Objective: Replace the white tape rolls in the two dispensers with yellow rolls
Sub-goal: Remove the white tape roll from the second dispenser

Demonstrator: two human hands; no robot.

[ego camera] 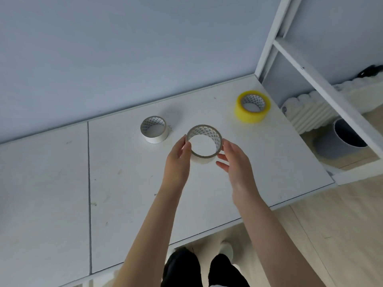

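Observation:
A white tape roll with a patterned cardboard core is held above the white table, near its middle. My left hand grips the roll's left side with thumb and fingers. My right hand touches the roll's right side, fingers mostly straight and spread. A second white tape roll lies flat on the table to the left of the held one. A yellow tape roll lies flat at the table's back right corner. No dispenser is in view.
A pale wall rises behind the table. A white metal frame stands to the right, with a white ribbed object and a grey bin on the floor beyond it. The table's front edge runs close to my legs.

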